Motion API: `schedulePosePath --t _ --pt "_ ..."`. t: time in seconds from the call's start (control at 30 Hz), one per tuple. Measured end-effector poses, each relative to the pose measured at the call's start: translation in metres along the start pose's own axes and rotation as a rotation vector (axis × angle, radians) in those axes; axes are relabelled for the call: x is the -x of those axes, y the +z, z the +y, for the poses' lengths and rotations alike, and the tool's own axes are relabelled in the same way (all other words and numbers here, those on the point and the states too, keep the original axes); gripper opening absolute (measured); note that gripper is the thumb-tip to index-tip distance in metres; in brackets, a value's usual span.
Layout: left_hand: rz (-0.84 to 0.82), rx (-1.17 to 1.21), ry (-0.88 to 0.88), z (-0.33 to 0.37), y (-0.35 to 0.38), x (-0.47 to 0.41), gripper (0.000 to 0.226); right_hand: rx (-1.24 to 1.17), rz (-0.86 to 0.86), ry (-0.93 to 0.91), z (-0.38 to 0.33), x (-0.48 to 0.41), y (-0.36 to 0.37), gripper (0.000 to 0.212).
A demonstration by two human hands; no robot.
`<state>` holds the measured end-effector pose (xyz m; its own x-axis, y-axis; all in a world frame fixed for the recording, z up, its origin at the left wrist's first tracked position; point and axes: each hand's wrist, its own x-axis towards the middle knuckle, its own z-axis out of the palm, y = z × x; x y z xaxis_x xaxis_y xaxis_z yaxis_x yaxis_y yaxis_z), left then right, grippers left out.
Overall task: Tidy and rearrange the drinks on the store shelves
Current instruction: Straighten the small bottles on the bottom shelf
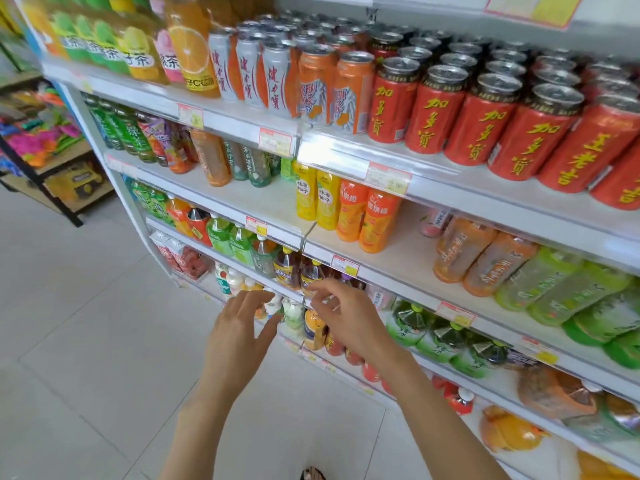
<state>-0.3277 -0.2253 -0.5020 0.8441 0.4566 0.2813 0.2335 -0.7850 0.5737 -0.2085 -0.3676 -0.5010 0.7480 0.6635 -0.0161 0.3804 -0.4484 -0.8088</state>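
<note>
Left hand (239, 329) and right hand (348, 318) are held empty, fingers (248, 302) loosely spread, at 6 o'clock of dark tea bottles (288, 271), likely readied to straighten them.

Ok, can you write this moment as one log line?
place: drinks shelves | left hand: open, empty, by small bottles | right hand: open, empty, by brown bottles | nothing picked up yet
</note>
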Motion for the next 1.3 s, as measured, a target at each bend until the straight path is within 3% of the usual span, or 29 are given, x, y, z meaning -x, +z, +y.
schedulePosePath --t 0.57,0.73,1.0,1.3 --pt "-0.161 0.074 0.208 -0.021 0.001 -0.031 0.025 0.0 0.195 0.154 -0.007 0.004 0.015 0.02" --pt "-0.239 0.076 0.252 -0.038 -0.015 -0.048 0.036 -0.023 0.253 0.208 -0.025 0.001 0.032 0.02" --pt "-0.268 0.107 0.327 -0.057 -0.03 -0.072 0.026 -0.016 0.34 0.271 -0.048 -0.003 0.053 0.019" --pt "-0.301 0.157 0.404 -0.063 -0.034 -0.087 0.05 0.016 0.455 0.286 -0.058 -0.003 0.058 0.022"
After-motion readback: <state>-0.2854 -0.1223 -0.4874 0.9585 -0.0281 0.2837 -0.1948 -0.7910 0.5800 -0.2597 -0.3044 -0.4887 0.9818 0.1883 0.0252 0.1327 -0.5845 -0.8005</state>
